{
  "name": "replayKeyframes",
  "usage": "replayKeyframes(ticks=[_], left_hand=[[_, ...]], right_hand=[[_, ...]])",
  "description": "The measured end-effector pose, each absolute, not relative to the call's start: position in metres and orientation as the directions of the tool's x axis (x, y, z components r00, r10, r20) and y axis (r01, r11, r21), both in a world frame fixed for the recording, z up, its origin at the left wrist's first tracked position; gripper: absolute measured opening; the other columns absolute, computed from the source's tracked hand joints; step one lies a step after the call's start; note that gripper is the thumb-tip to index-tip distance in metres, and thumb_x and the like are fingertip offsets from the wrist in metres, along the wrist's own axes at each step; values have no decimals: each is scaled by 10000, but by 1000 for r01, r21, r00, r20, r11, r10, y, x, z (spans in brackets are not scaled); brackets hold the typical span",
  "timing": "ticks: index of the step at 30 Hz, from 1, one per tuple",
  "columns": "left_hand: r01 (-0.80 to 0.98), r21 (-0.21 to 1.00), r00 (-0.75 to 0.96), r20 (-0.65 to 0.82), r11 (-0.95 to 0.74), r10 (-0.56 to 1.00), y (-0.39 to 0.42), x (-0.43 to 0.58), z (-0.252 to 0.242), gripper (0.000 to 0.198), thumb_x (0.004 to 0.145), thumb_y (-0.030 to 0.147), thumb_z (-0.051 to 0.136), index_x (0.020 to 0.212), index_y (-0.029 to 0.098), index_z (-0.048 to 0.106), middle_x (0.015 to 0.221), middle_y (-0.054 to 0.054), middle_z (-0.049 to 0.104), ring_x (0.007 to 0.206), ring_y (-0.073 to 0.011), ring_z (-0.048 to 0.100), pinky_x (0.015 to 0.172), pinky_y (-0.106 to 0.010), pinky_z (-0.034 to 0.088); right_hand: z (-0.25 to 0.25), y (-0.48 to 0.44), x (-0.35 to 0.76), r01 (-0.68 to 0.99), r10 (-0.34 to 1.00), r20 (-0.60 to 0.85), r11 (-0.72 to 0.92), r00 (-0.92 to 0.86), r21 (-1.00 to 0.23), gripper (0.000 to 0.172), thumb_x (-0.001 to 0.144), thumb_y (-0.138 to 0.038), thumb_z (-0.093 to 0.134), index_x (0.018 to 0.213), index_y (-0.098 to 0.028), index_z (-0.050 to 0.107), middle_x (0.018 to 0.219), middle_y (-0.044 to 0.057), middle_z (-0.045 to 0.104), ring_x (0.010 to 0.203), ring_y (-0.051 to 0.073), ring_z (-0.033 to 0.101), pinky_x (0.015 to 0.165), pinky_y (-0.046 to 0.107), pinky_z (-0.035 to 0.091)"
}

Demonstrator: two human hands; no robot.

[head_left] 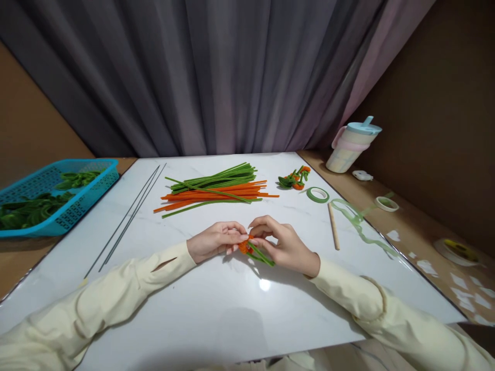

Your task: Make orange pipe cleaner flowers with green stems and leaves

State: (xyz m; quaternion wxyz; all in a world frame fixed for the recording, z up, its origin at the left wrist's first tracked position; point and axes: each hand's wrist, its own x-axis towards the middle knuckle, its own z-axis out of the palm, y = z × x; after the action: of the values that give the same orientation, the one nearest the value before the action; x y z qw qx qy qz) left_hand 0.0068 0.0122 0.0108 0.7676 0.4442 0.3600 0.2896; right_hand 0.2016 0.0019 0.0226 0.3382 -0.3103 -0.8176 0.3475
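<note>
Both hands meet over the white tabletop (216, 304), working on a small orange pipe-cleaner flower (244, 247) with green pipe-cleaner stems (263, 255) pointing down to the right. My left hand (216, 240) pinches the orange part from the left between thumb and fingers. From the right, my right hand (284, 245) has thumb and forefinger closed on its upper edge. The fingers partly cover the flower. Beyond the hands lie bundled green pipe cleaners (216, 179) and orange pipe cleaners (212, 194), a few green ones lying across or in front of the orange.
Thin dark wires (129, 221) and a blue basket (65, 219) of green leaf pieces are at left. Finished orange-and-green pieces (296, 179), green tape (327, 197), a wooden stick (333, 226) and a loose green strip (359, 226) lie right, near a tumbler (350, 149).
</note>
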Motion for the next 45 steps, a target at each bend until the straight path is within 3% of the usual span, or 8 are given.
replayKeyframes(ticks=[13,20,24,28,33,37,41,45], left_hand=[[-224,870,512,-279,439,812,12,6,7,181,655,207,742,655,102,596,572,13,550,515,-45,453,516,-178,342],[-313,832,431,-305,458,849,15,7,6,178,641,179,756,638,94,600,526,33,501,514,-39,429,538,-179,354],[-351,820,387,-313,452,867,14,9,8,188,643,172,754,613,87,589,538,30,510,506,-30,410,527,-171,359],[-391,798,376,-316,459,871,15,9,8,167,643,166,752,657,78,610,596,14,545,519,-27,418,529,-165,366],[-410,797,369,-300,444,879,17,9,6,177,623,174,765,656,82,617,594,18,537,537,-34,438,542,-163,379],[-395,815,356,-289,423,889,14,10,6,178,618,185,765,645,89,618,616,9,555,550,-40,454,554,-169,385],[-354,842,346,-286,407,894,12,11,10,158,631,179,753,654,86,628,577,15,539,542,-50,464,553,-176,389],[-305,867,328,-292,394,898,10,12,12,157,647,194,743,653,90,625,560,20,524,546,-54,466,564,-184,397]], right_hand=[[22,7,202,259,745,344,562,-571,-786,260,865,-224,489,1116,-213,425,890,45,654,769,140,615,680,280,522],[32,10,208,277,824,465,553,-324,-786,173,853,-179,459,1011,-188,528,916,58,649,760,147,618,683,296,509],[29,11,214,366,720,595,694,-357,-620,312,735,-34,374,931,-187,563,854,40,631,693,139,580,637,287,491],[23,12,218,419,586,665,806,-462,-419,444,648,-6,359,1024,-185,517,846,52,616,720,166,555,644,312,489],[32,11,219,347,501,582,865,-641,-362,292,788,-153,431,1075,-160,485,989,110,606,858,202,565,740,349,492],[33,8,212,431,436,512,892,-740,-135,318,851,-349,513,1079,-128,509,988,132,622,846,219,559,712,349,474],[23,7,205,486,393,502,872,-770,63,214,920,-283,442,999,-119,554,855,105,643,742,191,552,629,306,455],[17,7,203,484,385,502,871,-774,79,223,946,-236,384,1000,-101,554,807,97,639,692,180,559,574,288,453]])
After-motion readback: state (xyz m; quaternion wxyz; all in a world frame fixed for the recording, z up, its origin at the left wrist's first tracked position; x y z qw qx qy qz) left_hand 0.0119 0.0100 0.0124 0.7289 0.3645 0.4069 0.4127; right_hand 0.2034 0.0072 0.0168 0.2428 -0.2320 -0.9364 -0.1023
